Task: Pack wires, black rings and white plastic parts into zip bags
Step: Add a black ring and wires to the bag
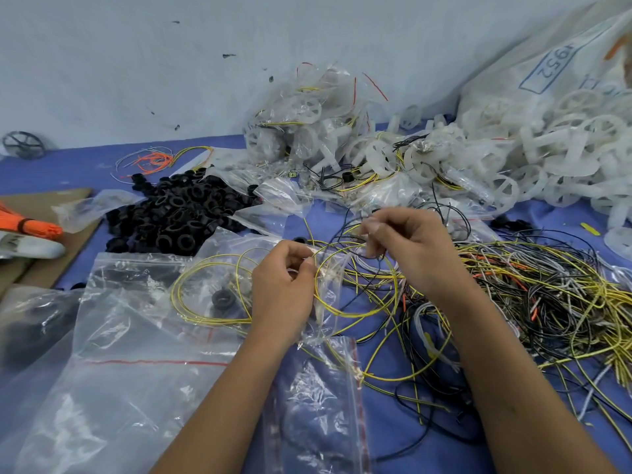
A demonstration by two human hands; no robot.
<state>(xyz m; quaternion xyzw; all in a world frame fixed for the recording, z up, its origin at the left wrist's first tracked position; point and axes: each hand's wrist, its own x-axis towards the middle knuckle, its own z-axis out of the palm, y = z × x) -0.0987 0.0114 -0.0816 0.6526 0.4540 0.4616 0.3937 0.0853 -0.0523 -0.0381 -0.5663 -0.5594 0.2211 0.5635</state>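
Observation:
My left hand pinches the mouth of a small clear zip bag at the middle of the blue table. A yellow wire loop sits partly inside that bag. My right hand pinches thin black and white wires just above the bag's opening. A tangled heap of yellow, black and white wires lies to the right. Black rings are piled at the left back. White plastic wheel parts are heaped at the back right.
Empty zip bags lie at the front left, one holding a black ring and yellow wire. Filled bags are stacked against the back wall. Orange wire bundle and cardboard lie at the far left. A big printed sack stands back right.

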